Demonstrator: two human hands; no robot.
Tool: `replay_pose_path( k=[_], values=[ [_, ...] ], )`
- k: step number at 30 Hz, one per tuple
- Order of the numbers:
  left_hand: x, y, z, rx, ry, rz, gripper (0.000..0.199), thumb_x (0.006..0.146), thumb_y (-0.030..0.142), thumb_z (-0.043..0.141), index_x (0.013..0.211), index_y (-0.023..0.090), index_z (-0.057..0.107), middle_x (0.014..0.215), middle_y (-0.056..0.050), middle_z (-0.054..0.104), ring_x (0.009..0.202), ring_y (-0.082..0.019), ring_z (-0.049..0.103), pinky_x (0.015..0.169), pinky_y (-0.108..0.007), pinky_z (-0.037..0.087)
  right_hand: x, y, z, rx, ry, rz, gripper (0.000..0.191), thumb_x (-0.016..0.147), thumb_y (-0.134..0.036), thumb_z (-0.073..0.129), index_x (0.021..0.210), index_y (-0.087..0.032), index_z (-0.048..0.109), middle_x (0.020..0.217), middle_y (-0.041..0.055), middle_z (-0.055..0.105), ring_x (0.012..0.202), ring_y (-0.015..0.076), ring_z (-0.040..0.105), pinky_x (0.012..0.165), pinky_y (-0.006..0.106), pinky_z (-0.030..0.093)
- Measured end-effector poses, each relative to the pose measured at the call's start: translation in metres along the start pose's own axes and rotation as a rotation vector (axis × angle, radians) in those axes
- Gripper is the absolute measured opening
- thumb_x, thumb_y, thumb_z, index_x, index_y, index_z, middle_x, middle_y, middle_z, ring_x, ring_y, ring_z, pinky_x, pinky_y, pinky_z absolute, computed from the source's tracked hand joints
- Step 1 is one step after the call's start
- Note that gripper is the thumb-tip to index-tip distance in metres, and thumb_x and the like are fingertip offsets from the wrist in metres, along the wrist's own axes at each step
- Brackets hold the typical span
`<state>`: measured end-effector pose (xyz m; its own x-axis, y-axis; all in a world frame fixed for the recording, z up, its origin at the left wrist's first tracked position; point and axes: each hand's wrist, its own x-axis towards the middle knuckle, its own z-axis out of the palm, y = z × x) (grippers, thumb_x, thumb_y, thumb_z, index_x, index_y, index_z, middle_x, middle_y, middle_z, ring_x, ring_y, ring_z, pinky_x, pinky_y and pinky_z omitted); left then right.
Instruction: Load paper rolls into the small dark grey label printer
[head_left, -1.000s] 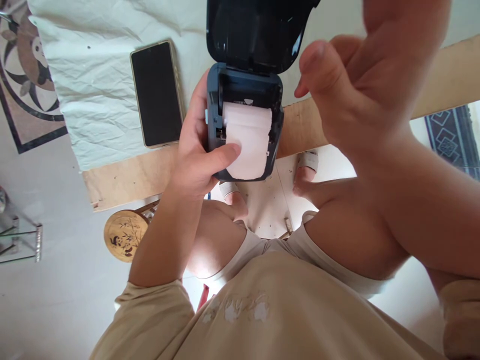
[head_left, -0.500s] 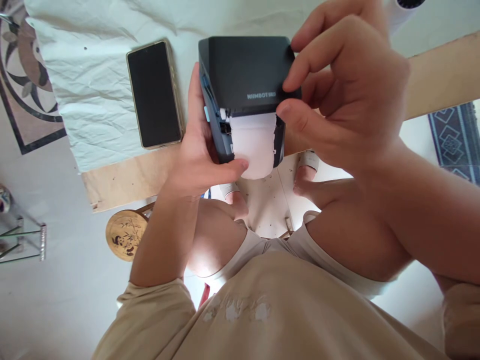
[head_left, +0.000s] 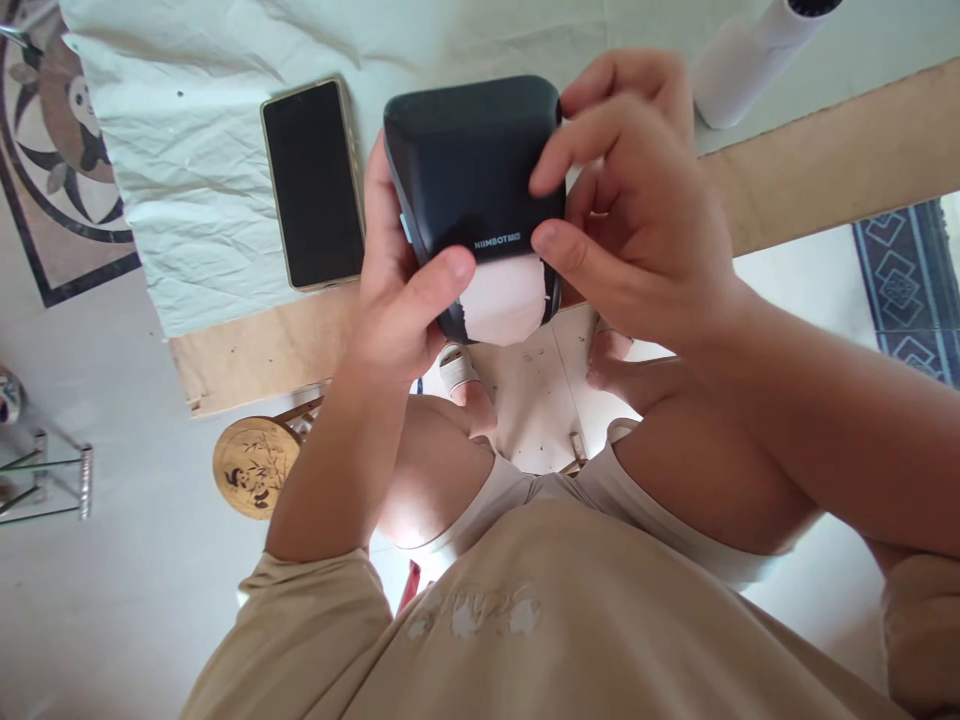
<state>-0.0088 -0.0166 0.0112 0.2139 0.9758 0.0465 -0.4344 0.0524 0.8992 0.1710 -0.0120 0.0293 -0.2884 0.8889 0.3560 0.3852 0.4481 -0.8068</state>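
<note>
Cloth-covered table (head_left: 251, 352) | black printer (head_left: 465, 165) | directly between both hands (head_left: 397, 310) (head_left: 649, 215)

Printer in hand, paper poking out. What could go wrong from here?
1. Misfeed: the paper sticks out under the lid; if it sits skewed, it may jam.
2. Loose lid: can't tell if it's latched, so it might pop up.
3. Drop: the left hand holds the printer near the table edge, floor in view below; a slip might send it down.
</note>
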Motion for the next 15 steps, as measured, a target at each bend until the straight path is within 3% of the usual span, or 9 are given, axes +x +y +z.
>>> replay_pose_path(
  k=[2, 5, 7, 9, 13, 15],
  values=[
    [-0.0037, 0.0031, 0.0075, 0.002, 0.064, -0.017, 0.034, 0.078, 0.03, 0.07, 0.109, 0.034, 0.058, 0.105, 0.002, 0.066, 0.106, -0.019, 0.066, 0.08, -0.031, 0.053, 0.0021, 0.002, 0.001, 0.174, 0.02, 0.027, 0.048, 0.078, -0.023, 0.062, 0.123, -0.017, 0.043, 0.137, 0.0102, 0.04, 0.119, 0.0117, 0.047, 0.052, 0.011, 0.044],
    [-0.0055, 0.0059, 0.0109, 0.013, 0.073, -0.041, 0.03, 0.076, 0.028, 0.07, 0.104, 0.03, 0.059, 0.091, 0.0, 0.067, 0.091, -0.021, 0.068, 0.067, -0.03, 0.049, 0.0045, 0.0068, 0.0001, 0.417, -0.143, 0.183, 0.071, 0.078, -0.03, 0.064, 0.136, -0.022, 0.023, 0.145, 0.0107, 0.034, 0.107, 0.011, 0.057, 0.045, 0.012, 0.047],
    [-0.0039, 0.0047, 0.0084, 0.022, 0.036, -0.042, 0.035, 0.072, 0.031, 0.073, 0.105, 0.027, 0.059, 0.089, -0.001, 0.066, 0.09, -0.023, 0.068, 0.065, -0.031, 0.048, 0.0054, 0.0085, -0.0006, 0.488, -0.277, 0.28, 0.074, 0.082, -0.037, 0.061, 0.14, -0.027, 0.015, 0.132, 0.0074, 0.047, 0.087, 0.0073, 0.06, 0.049, 0.016, 0.054],
    [-0.0018, 0.002, 0.0052, 0.013, 0.025, -0.008, 0.036, 0.071, 0.032, 0.072, 0.104, 0.027, 0.06, 0.086, -0.001, 0.065, 0.095, -0.025, 0.068, 0.064, -0.03, 0.046, 0.0059, 0.0081, -0.0003, 0.49, -0.312, 0.291, 0.078, 0.082, -0.039, 0.061, 0.141, -0.026, 0.011, 0.117, 0.0047, 0.053, 0.082, 0.0067, 0.058, 0.05, 0.017, 0.057],
    [-0.0004, -0.0003, 0.0039, -0.041, -0.012, 0.044, 0.026, 0.081, 0.028, 0.064, 0.106, 0.028, 0.059, 0.085, -0.001, 0.066, 0.113, -0.025, 0.064, 0.059, -0.026, 0.045, 0.0055, 0.0048, 0.0023, 0.446, -0.209, 0.227, 0.076, 0.08, -0.037, 0.063, 0.139, -0.019, 0.019, 0.121, 0.0063, 0.052, 0.097, 0.0096, 0.057, 0.047, 0.017, 0.054],
    [-0.0007, 0.0024, 0.0049, -0.115, -0.081, 0.052, 0.023, 0.084, 0.027, 0.059, 0.107, 0.026, 0.059, 0.096, -0.002, 0.068, 0.119, -0.025, 0.061, 0.066, -0.027, 0.049, 0.0043, 0.0043, 0.003, 0.45, -0.196, 0.251, 0.074, 0.081, -0.04, 0.061, 0.14, -0.02, 0.02, 0.119, 0.0053, 0.054, 0.102, 0.0113, 0.058, 0.047, 0.019, 0.054]
  ],
)
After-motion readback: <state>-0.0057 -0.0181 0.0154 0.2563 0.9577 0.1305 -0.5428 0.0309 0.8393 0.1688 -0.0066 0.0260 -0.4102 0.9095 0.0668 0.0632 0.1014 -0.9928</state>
